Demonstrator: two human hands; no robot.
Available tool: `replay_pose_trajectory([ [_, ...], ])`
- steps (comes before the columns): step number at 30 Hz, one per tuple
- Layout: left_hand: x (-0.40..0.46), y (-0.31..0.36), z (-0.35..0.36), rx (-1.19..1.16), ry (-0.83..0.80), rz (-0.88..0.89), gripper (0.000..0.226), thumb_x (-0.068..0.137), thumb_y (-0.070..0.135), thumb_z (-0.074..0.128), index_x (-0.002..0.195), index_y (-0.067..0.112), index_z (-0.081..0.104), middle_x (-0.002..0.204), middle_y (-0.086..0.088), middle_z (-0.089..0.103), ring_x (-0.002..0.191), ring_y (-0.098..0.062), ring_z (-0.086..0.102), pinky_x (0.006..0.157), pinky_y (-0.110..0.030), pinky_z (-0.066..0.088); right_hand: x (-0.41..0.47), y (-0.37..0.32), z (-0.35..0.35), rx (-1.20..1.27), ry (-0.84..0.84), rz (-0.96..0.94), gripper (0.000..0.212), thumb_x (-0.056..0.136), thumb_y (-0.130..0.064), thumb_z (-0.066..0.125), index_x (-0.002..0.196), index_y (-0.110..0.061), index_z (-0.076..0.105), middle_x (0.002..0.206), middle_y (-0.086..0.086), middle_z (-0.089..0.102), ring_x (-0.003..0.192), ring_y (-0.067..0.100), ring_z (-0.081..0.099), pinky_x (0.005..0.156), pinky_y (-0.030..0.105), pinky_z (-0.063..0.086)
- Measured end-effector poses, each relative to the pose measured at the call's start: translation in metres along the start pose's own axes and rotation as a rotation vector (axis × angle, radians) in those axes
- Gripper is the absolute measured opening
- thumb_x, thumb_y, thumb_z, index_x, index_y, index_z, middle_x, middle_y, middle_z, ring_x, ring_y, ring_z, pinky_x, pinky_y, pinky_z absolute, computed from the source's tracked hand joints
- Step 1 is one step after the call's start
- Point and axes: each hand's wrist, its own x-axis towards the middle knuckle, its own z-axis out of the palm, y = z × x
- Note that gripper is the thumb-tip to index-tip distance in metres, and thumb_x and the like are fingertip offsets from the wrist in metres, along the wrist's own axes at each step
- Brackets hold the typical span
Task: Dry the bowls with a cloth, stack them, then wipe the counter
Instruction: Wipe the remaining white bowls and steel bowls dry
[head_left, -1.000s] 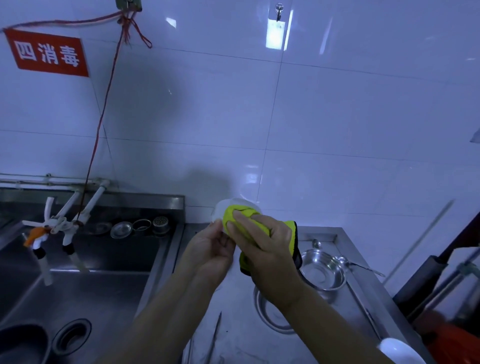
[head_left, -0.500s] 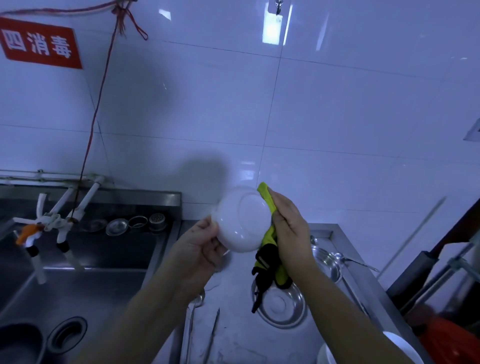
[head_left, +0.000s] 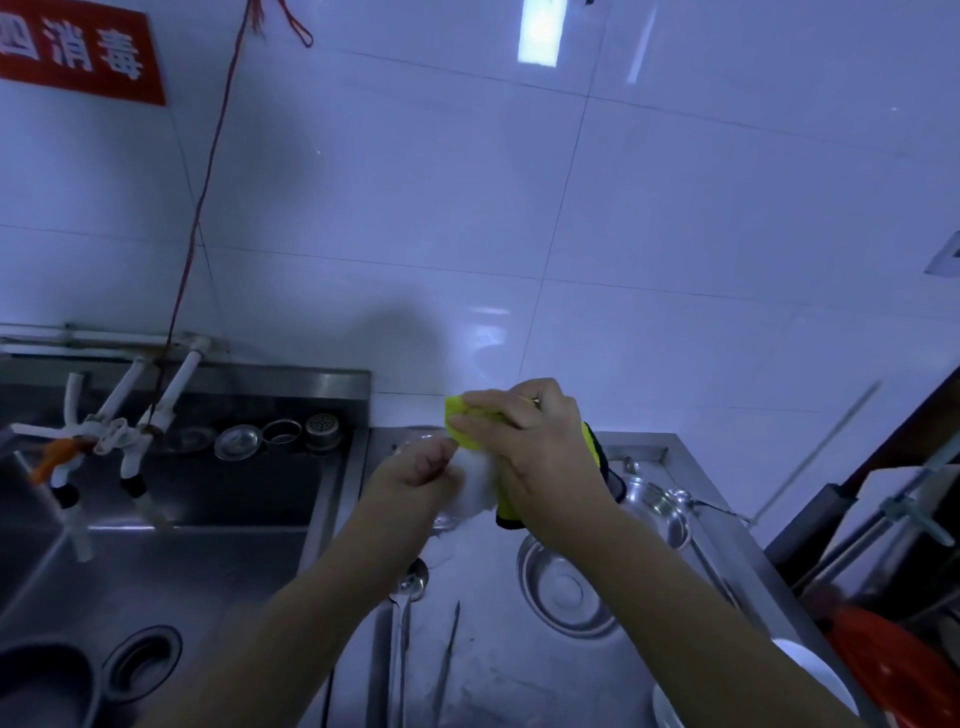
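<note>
At nine o'clock of the scene lies the steel sink (head_left: 156, 545), with its taps (head_left: 119, 441) over the basin and a few small strainers (head_left: 280, 436) on the back ledge.

Moving toward the centre, the left hand (head_left: 415, 473) grips the white bowl (head_left: 475, 486) at its nine o'clock edge, fingers curled round the rim, holding it up in the air above the counter (head_left: 483, 649). The bowl looks like glazed ceramic: stiff, fairly light, breakable, and likely slick if any water is on it. The rim is the sensible place to hold it, thumb on one face and fingers on the other, as this hand seems to do.

At the bowl's three o'clock side the right hand (head_left: 530, 452) is clamped on the yellow cloth (head_left: 465, 415), pressing it over the bowl's twelve o'clock rim. The cloth is soft and limp; its dark-edged tail hangs at five o'clock of the hand. Bunched in the palm it should follow the bowl's curve well.

Below, at six o'clock, a spoon (head_left: 410, 582) and a steel bowl (head_left: 566, 592) rest on the counter; a second steel bowl (head_left: 657, 512) sits at four o'clock. At the far five o'clock corner white bowls (head_left: 810, 680) wait, seemingly the stack.
</note>
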Motion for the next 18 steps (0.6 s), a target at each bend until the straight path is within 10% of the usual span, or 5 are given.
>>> replay_pose_trajectory([
  [8,0.009,-0.023,-0.013,0.035,-0.145,-0.043,0.015,0.084,0.008,0.053,0.088,0.008,0.067,0.08,-0.006,0.066,0.073,-0.014,0.057,0.067,-0.024,0.044,-0.02,0.02,0.01,0.501,0.073,0.471,0.043,0.088,0.021,0.039,0.107,-0.002,0.069,0.108,-0.002,0.064,0.105,0.006,0.06,0.092,0.021,0.044],
  [18,0.018,-0.045,0.057,0.113,-0.303,-0.093,0.027,0.083,0.018,0.052,0.1,0.005,0.067,0.095,-0.014,0.068,0.089,-0.021,0.06,0.082,-0.033,0.047,-0.106,0.054,-0.035,0.55,0.155,1.005,0.059,0.091,0.008,0.042,0.089,-0.045,0.068,0.08,-0.021,0.068,0.071,-0.006,0.058,0.067,0.008,0.042],
])
